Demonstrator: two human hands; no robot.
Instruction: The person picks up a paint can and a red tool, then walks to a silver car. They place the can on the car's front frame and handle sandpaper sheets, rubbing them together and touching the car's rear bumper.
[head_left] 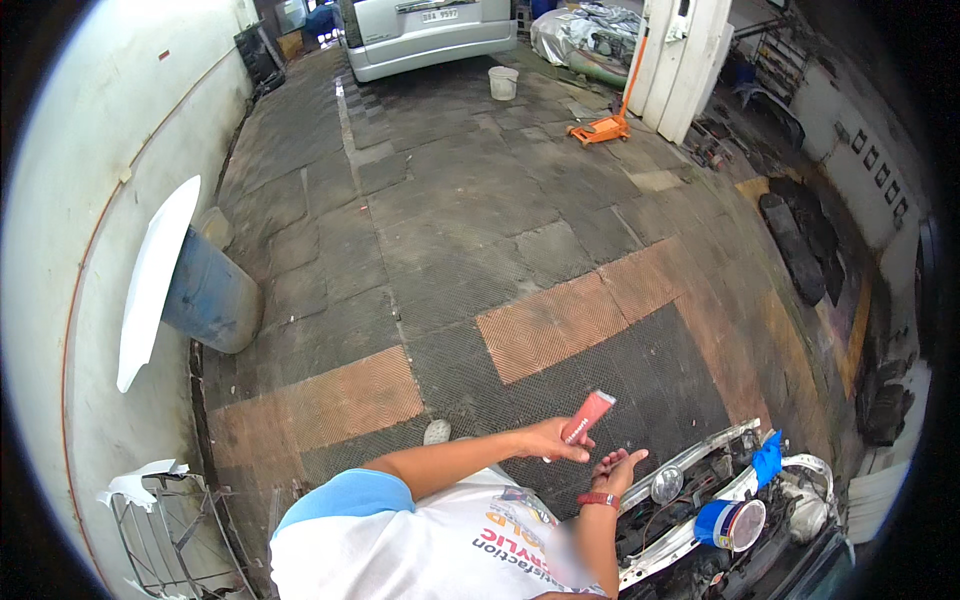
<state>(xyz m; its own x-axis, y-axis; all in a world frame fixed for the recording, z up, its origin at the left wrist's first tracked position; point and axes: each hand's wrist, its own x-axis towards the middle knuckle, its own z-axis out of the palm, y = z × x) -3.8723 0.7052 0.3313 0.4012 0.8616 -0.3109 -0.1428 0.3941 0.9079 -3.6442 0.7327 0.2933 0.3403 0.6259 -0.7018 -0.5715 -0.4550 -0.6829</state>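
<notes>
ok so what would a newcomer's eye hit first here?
Probably the red tube in the person's left hand, low and just right of centre. Next, likely the orange floor jack at upper right and the big white panel beside the blue drum at left. The blue-and-white tub also stands out, lower right.

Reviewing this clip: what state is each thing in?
Left hand: closed around the red tube
Red tube: held, tilted
Right hand: open, fingers partly bent
Blue tub: on the car's front; lid on or off unclear
Orange floor jack: handle raised
White bucket: upright
Silver van: rear hatch shut
</notes>
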